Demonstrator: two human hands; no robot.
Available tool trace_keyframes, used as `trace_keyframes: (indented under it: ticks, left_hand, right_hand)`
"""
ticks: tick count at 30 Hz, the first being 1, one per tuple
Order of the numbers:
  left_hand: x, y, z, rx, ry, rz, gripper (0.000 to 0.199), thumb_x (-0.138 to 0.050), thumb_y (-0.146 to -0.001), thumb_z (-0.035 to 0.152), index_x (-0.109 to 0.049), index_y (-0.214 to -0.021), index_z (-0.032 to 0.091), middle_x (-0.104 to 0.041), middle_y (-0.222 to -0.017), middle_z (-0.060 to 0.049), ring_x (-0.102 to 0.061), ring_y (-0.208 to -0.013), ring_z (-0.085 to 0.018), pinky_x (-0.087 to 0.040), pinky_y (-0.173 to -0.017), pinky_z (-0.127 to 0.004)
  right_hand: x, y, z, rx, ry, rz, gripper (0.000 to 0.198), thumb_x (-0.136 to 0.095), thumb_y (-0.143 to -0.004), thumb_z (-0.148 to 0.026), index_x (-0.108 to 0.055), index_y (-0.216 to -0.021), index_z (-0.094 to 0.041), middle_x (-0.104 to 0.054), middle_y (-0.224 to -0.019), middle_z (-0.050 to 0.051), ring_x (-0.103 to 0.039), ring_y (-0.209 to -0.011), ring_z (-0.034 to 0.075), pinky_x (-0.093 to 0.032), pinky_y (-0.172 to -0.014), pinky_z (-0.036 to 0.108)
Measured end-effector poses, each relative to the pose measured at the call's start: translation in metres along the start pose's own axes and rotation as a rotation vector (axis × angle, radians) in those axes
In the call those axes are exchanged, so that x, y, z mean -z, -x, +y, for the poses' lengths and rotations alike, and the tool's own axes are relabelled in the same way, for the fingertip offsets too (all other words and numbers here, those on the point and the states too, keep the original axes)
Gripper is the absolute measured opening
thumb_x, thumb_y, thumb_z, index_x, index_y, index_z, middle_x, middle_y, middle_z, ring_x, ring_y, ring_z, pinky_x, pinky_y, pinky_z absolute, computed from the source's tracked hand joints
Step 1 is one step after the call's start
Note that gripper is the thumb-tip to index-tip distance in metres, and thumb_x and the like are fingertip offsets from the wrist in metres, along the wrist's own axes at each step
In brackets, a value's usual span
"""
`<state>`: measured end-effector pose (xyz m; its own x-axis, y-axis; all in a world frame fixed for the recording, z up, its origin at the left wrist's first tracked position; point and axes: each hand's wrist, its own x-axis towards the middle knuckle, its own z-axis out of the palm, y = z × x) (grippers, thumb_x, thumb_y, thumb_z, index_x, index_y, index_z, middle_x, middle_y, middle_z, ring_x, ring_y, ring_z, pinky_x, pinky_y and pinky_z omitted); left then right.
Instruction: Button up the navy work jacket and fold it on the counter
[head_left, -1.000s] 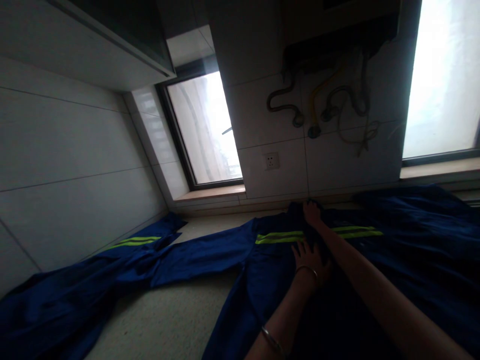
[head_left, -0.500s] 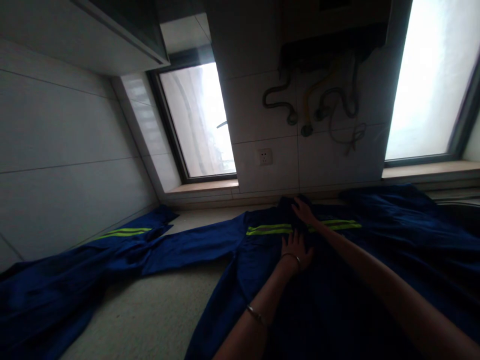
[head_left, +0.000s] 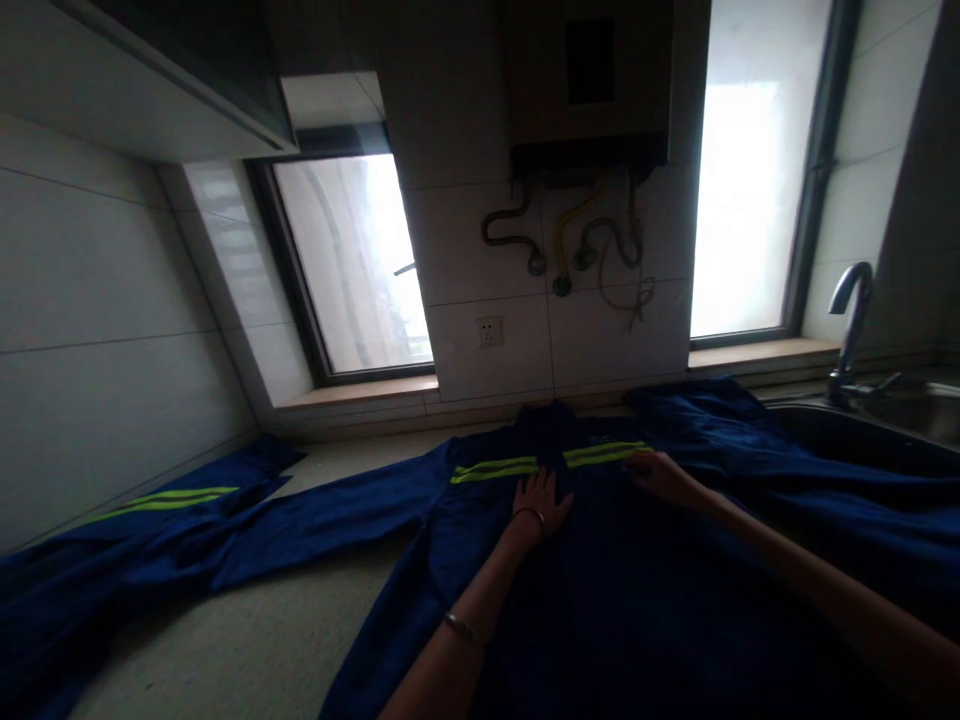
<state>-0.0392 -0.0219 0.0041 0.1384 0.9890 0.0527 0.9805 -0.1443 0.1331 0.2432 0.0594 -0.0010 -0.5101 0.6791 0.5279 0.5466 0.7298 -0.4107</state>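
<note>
Your spread left hand (head_left: 541,503) rests on the blue cloth jacket (head_left: 615,560); apart from it, your right hand (head_left: 661,478) curls by a yellow-green double stripe (head_left: 600,450), its grip unclear.

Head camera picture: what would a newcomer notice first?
Probably the left window and right window, bright in the dark wall. Below, yellow-green stripes stand out on a blue jacket spread over the counter. The left hand lies spread on the jacket; the right hand is at the stripes' right end.
</note>
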Motion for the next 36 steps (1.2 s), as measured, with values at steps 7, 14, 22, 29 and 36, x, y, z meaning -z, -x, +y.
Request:
trace_keyframes:
  ticks: [7,14,22,29,36]
  left_hand:
    - [0.0,0.0,0.001,-0.009,-0.017,-0.009,0.076,-0.012,-0.082,0.066,-0.025,-0.142,0.019,-0.016,-0.15,-0.006,-0.016,-0.137,-0.026,-0.015,-0.109,-0.047]
    - [-0.001,-0.001,0.002,-0.008,-0.041,0.012,0.074,-0.014,-0.084,0.063,-0.027,-0.141,0.018,-0.018,-0.149,-0.007,-0.018,-0.136,-0.025,-0.016,-0.109,-0.046]
    - [0.0,0.0,0.003,-0.009,-0.046,0.004,0.074,-0.013,-0.084,0.064,-0.026,-0.141,0.018,-0.02,-0.149,-0.008,-0.018,-0.136,-0.025,-0.016,-0.109,-0.046]
    - [0.001,0.0,0.003,-0.007,-0.041,0.002,0.074,-0.013,-0.084,0.064,-0.026,-0.141,0.019,-0.019,-0.149,-0.007,-0.018,-0.136,-0.025,-0.016,-0.109,-0.046]
    - [0.003,0.001,0.006,-0.012,-0.039,-0.006,0.074,-0.014,-0.084,0.064,-0.027,-0.141,0.018,-0.02,-0.149,-0.008,-0.019,-0.136,-0.026,-0.016,-0.109,-0.046]
  right_hand:
    - [-0.006,0.004,0.012,0.049,0.059,-0.072,0.033,-0.051,-0.075,-0.018,-0.065,-0.105,-0.018,-0.063,-0.11,0.008,-0.058,-0.102,0.021,-0.043,-0.093,0.036]
    - [-0.014,0.0,0.031,-0.058,-0.015,0.036,0.022,-0.049,-0.082,-0.026,-0.067,-0.092,-0.018,-0.067,-0.098,0.006,-0.062,-0.091,0.02,-0.047,-0.085,0.034]
    - [-0.007,0.003,0.016,0.022,0.018,0.004,0.022,-0.044,-0.085,-0.024,-0.065,-0.091,-0.019,-0.065,-0.095,0.006,-0.06,-0.087,0.018,-0.047,-0.082,0.031]
    - [-0.003,0.005,0.007,0.048,0.142,-0.067,0.024,-0.043,-0.087,-0.022,-0.064,-0.097,-0.02,-0.061,-0.104,0.007,-0.055,-0.101,0.019,-0.042,-0.093,0.033]
    - [0.001,0.005,-0.002,0.141,0.273,-0.169,0.026,-0.039,-0.087,-0.016,-0.065,-0.094,-0.019,-0.062,-0.101,0.008,-0.054,-0.102,0.02,-0.039,-0.097,0.035]
